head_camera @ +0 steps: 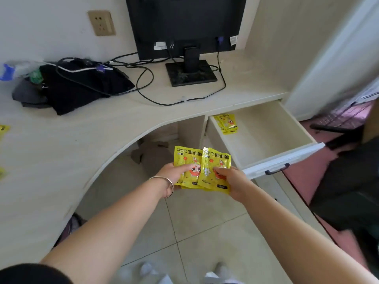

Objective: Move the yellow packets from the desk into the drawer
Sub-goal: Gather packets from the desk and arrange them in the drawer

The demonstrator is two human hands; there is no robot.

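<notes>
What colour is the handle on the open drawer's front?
Dark, near black or navy: the handle stands out against the white drawer front. Head view.

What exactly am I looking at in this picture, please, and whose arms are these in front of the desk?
There is no machine here: a camera worn on a person's head looks down at their own bare arms. The left hand, wearing a bangle, and the right hand together grip a few yellow packets in the air, near the open drawer. Other packets already lie in the drawer's back corner. On the desk stand a monitor, cables and a dark bundle; the yellow bits at its left edge look like further packets.
</notes>
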